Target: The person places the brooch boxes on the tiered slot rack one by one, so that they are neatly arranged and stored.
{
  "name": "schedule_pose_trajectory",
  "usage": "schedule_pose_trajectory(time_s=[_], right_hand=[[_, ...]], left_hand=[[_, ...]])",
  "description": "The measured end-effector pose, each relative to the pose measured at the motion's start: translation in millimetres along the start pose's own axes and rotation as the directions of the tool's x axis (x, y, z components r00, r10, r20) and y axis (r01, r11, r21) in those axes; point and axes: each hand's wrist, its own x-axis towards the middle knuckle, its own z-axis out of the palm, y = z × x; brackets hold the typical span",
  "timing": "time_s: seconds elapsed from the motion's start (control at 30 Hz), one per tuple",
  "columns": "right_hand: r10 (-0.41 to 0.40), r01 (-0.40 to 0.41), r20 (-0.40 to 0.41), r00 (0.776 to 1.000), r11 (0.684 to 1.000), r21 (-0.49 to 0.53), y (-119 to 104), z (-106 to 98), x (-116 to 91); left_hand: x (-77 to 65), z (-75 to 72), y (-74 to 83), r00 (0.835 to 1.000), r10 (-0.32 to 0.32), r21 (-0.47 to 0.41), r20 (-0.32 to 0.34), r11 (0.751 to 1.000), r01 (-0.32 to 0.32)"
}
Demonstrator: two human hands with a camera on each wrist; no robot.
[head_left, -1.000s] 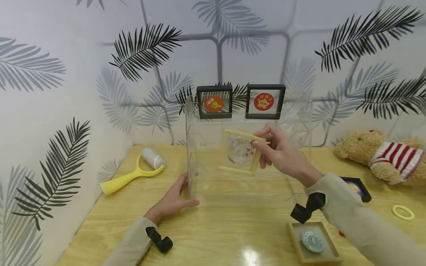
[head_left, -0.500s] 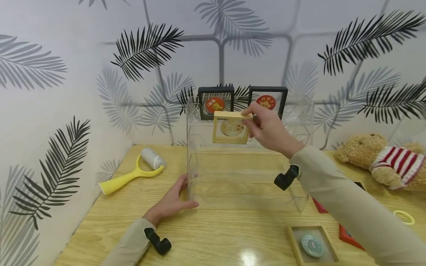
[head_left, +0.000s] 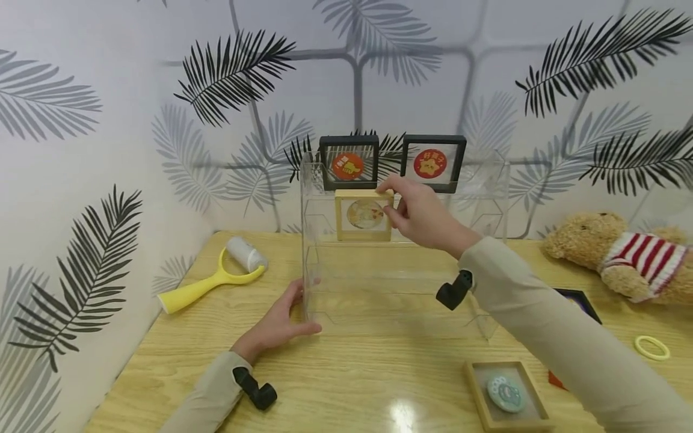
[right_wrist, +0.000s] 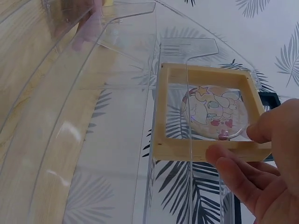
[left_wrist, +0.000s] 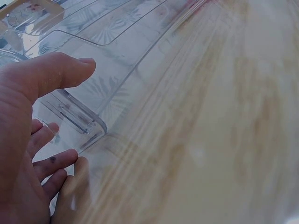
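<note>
A clear acrylic tiered rack (head_left: 400, 313) stands on the wooden table. My right hand (head_left: 428, 213) pinches the right side of a light wood frame (head_left: 363, 237), which holds a round cartoon badge (right_wrist: 214, 113). The frame stands upright in the second tier from the top, left of centre; in the right wrist view the tier's clear lip crosses in front of it. At the rack's lower left corner rests my left hand (head_left: 276, 325), thumb straight out in front and fingers loosely spread along the side. The left wrist view shows those fingers (left_wrist: 56, 163) partly behind the clear plastic.
Two black frames (head_left: 349, 140) with red round badges stand on the top tier. Left lies a yellow fork-shaped handle (head_left: 206, 287) beside a grey cylinder (head_left: 246, 252). To the right are a wood frame (head_left: 476, 391), a black frame (head_left: 592, 313), a yellow ring (head_left: 637, 347) and a teddy bear (head_left: 585, 240).
My right hand has raised the light wood frame, straightened it from a tilt, then lowered it slightly to the left into the second tier. My left hand stays at the rack's corner.
</note>
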Motion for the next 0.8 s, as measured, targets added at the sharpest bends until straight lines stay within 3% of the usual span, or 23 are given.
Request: schedule_pose_trajectory(time_s=[0.23,0.4,0.6,0.8], right_hand=[[0.061,-0.062,-0.087,0.994,0.998,-0.016,-5.3,-2.2,-20.1],[0.047,-0.047,-0.112,0.993,0.999,0.001,-4.3,-1.6,-37.9],[0.025,-0.026,-0.064,0.998,1.0,-0.013,-5.6,-3.6,-63.8],[0.064,-0.063,0.034,0.997,0.998,-0.03,-7.6,-8.9,-95.3]], left_hand=[[-1.1,1.1,0.9,1.0,0.012,0.003,-0.016,1.0,-0.012],[-0.9,1.7,0.4,1.0,0.008,0.0,-0.009,1.0,-0.008],[-1.0,0.7,-0.2,1.0,0.017,0.01,-0.013,1.0,-0.017],[-1.1,2.1,0.5,1.0,0.028,0.006,-0.013,1.0,-0.028]])
